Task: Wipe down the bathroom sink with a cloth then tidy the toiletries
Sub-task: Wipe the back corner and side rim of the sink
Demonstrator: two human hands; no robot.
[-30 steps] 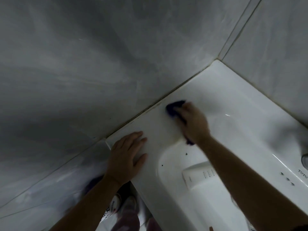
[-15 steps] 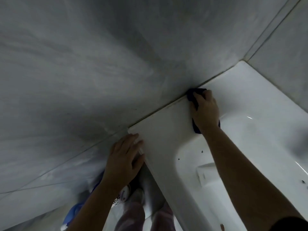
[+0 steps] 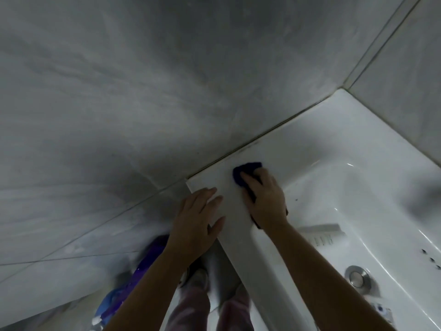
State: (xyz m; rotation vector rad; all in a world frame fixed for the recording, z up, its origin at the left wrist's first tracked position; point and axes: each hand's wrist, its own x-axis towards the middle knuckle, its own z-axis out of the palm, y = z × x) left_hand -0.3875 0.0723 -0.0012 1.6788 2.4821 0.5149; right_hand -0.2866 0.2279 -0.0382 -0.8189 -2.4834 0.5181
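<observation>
The white sink (image 3: 307, 149) fills the right of the view, set against grey tiled walls. My right hand (image 3: 265, 199) presses a dark blue cloth (image 3: 245, 172) flat on the sink's left rim, near its front corner. Most of the cloth is hidden under the palm. My left hand (image 3: 195, 225) rests flat, fingers apart, on the sink's corner edge just left of the right hand. A white tube (image 3: 322, 234) lies in the basin beside my right forearm. The metal drain (image 3: 358, 278) sits in the basin bottom.
Grey tiled walls (image 3: 167, 91) meet the sink at its left and back rims. Below the sink I see my legs and shoes (image 3: 198, 283) on the floor. A blue and purple object (image 3: 124, 290), blurred, lies on the floor at the lower left.
My right hand has slid the cloth along the rim from the wall side toward the front corner, close to my left hand. The view has shifted, and the drain now shows.
</observation>
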